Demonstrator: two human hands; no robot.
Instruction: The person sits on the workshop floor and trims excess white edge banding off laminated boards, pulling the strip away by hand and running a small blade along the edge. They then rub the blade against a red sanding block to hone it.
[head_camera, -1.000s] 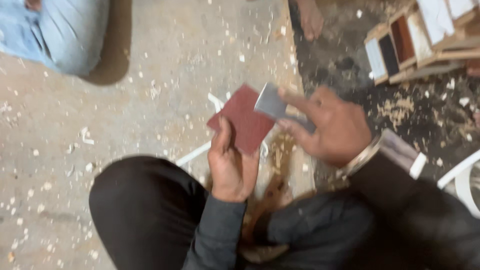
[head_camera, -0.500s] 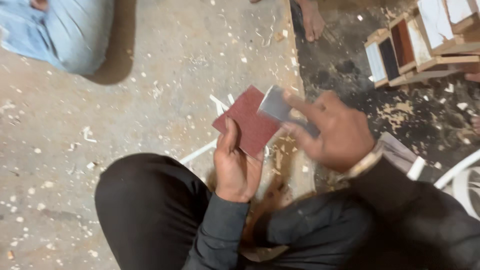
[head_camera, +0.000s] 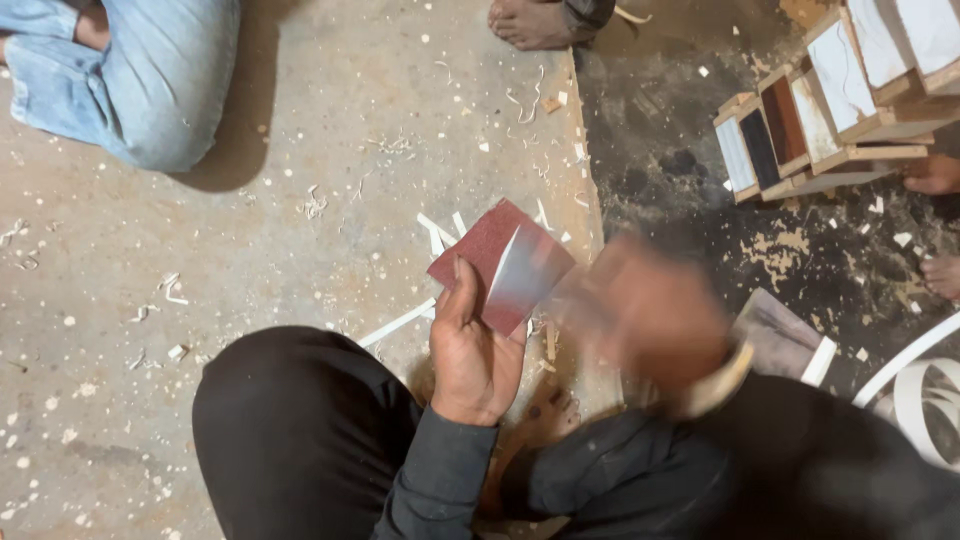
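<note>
My left hand (head_camera: 470, 350) holds a dark red sheet of sandpaper (head_camera: 478, 245) up in front of me, thumb pressed on its face. A small flat grey piece (head_camera: 527, 272) lies against the sandpaper's right side. My right hand (head_camera: 650, 325) is a motion blur just right of that piece, with a pale bracelet at the wrist. Whether its fingers still grip the grey piece is hidden by the blur. I sit on the floor with my dark-trousered knee (head_camera: 290, 420) below the hands.
Wood shavings and white strips (head_camera: 400, 320) litter the concrete floor. A person's jeans-clad leg (head_camera: 150, 80) is at top left, a bare foot (head_camera: 535, 22) at top centre. Small wooden framed boxes (head_camera: 820, 110) stand at top right; white curled banding (head_camera: 925, 385) lies at right.
My right hand has pulled back to the right and is now blurred with motion. The grey piece stays against the sandpaper. My left hand holds steady.
</note>
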